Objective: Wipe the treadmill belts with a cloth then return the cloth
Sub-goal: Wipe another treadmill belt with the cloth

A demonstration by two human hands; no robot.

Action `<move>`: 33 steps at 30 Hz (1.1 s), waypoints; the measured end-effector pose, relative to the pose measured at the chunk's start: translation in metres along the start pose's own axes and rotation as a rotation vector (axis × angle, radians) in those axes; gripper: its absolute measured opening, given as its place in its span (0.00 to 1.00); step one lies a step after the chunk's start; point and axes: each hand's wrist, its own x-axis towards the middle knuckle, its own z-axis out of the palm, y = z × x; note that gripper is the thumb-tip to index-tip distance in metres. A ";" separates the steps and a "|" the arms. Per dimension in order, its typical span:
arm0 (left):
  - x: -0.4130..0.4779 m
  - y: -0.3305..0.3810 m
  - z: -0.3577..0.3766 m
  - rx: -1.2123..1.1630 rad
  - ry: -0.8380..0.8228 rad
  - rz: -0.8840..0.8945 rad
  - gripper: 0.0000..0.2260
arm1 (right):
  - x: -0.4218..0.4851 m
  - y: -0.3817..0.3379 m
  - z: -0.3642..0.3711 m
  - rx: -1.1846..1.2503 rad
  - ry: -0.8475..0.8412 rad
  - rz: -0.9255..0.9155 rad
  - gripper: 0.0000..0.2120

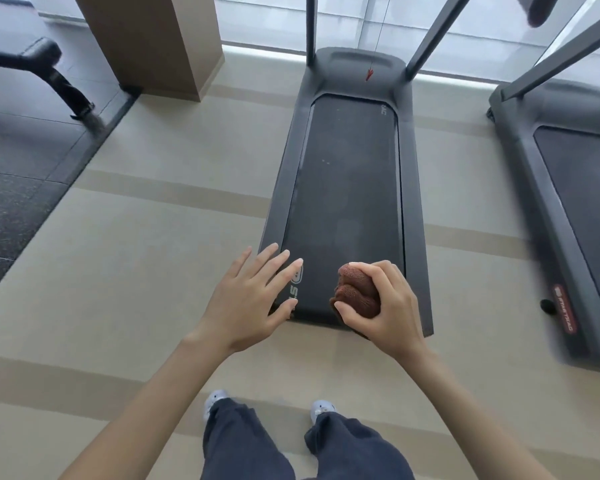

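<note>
— Flooring: pale tile with darker bands; black rubber mat (18, 168) to the left; window wall at the far end. First entry?
— Item one: near treadmill belt (347, 188), dark, running lengthwise ahead of the person's feet, a few pale specks on it. Item two: second treadmill belt (582, 202), off to the right, partly out of view.
— Cloth?
— One brown cloth (357, 292), bunched. Held in the right hand (392, 306), fingers and thumb curled round it, at the rear end of the near belt. Whether it presses on the belt or hangs just above: cannot tell.
— Left hand?
— Left hand (253, 296): fingers straight and spread, holding nothing, over the rear left corner of the deck. Contact not determinable.
— Step in hand?
— By my reading, the opening of the wipe on the near belt. The next move calls for pressing the cloth down and drawing strokes along the length. That likely means bending or stepping forward, since the far end lies well apart from the hand.
— Obstructions?
— Uprights (311, 26) at the head of the deck, with a red safety clip (369, 75) hanging on a cord between them; these may crowd the far strokes. Tan pillar (153, 39) and black bench (39, 60), left, well apart: no hindrance. Return place for the cloth: not in view.
</note>
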 end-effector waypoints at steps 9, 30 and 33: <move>-0.023 -0.135 -0.035 0.042 0.004 0.157 0.25 | 0.028 -0.095 0.082 0.068 0.160 0.142 0.20; 0.081 -0.323 -0.005 0.011 -0.075 0.078 0.24 | 0.175 -0.099 0.194 -0.032 0.081 0.287 0.20; 0.134 -0.350 -0.020 0.018 0.002 0.067 0.23 | 0.229 -0.094 0.197 -0.053 0.098 0.284 0.21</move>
